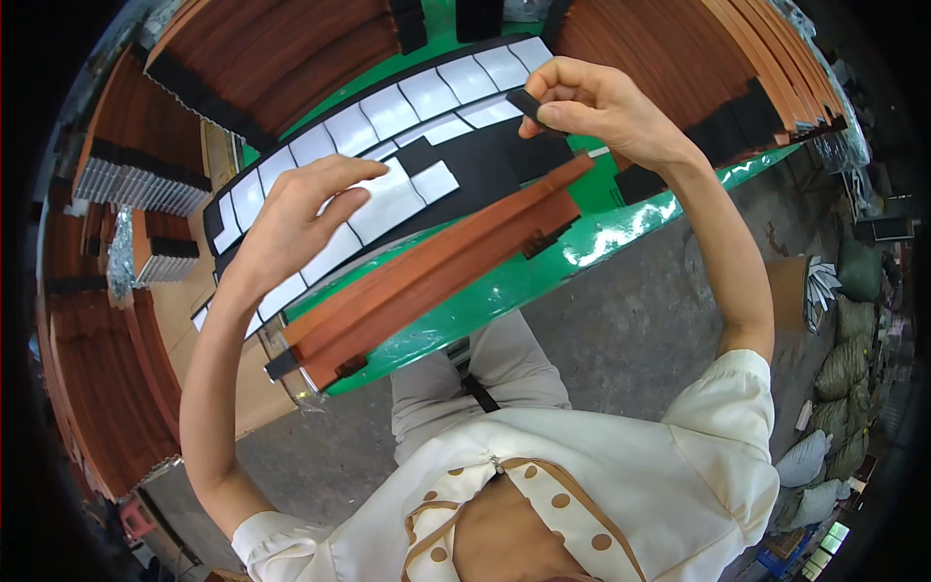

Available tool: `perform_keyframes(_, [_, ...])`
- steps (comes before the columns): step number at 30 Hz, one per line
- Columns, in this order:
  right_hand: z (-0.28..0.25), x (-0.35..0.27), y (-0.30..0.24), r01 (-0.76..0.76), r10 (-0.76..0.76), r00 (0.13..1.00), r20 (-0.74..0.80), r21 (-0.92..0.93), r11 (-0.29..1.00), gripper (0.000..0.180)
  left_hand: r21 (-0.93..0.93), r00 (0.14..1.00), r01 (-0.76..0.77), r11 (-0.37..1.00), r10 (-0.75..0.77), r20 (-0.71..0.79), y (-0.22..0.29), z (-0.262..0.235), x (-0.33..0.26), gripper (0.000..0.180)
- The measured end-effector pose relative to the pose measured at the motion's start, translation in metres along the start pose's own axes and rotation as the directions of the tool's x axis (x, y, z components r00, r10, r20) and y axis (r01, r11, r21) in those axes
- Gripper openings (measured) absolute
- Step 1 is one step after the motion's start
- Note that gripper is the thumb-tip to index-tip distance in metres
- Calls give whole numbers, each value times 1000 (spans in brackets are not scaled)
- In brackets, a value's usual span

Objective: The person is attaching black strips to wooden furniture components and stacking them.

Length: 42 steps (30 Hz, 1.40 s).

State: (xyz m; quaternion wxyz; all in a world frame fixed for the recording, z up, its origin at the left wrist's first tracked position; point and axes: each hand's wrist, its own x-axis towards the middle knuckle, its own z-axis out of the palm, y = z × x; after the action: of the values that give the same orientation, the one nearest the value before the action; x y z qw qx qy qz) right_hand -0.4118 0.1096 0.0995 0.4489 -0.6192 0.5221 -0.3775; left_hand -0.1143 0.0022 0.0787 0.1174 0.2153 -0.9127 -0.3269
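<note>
My right hand (603, 109) is raised over the far side of the table and pinches a small black pad (529, 105) between thumb and fingers. My left hand (303, 215) hovers on or just above a sheet of white-faced rectangular pads (386, 201); its thumb and fingers are apart and hold nothing I can see. Behind it, another row of white pads (390, 110) lies on black backing. Bare black backing (482, 173) shows between the hands. Nearer to me, a long reddish-brown wood-grain strip (427, 262) lies slantwise, with black pieces (549, 240) under its edge.
The table has a glossy green top (621, 238). Stacks of brown boards with black ends stand at the far left (276, 58), far right (645, 44) and left side (107, 369). A carton (790, 291) with white strips and several sacks (839, 373) stand on the floor at right.
</note>
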Motion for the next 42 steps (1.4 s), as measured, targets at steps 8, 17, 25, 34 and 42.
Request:
perform_keyframes(8, [-13,-59,27,161,-268,951,-153,-495,854,22,296,981,-102,950,146,-131,89,88,42,21])
perform_keyframes(17, [-8,-49,57,404,-521,854,9,-641,652,22,217,876,218,951,-94,-472,89,136,63,24])
perform_keyframes(25, [-8,-42,65,439,-555,829,63,-689,577,25,32,829,190,981,-143,-540,83,147,64,15])
perform_keyframes(34, [-10,-39,67,452,-558,825,84,-691,564,24,68,837,177,982,-114,-535,79,148,64,16])
perform_keyframes(42, [-10,-38,65,436,-522,847,96,-686,582,23,70,839,175,982,-112,-533,78,149,64,17])
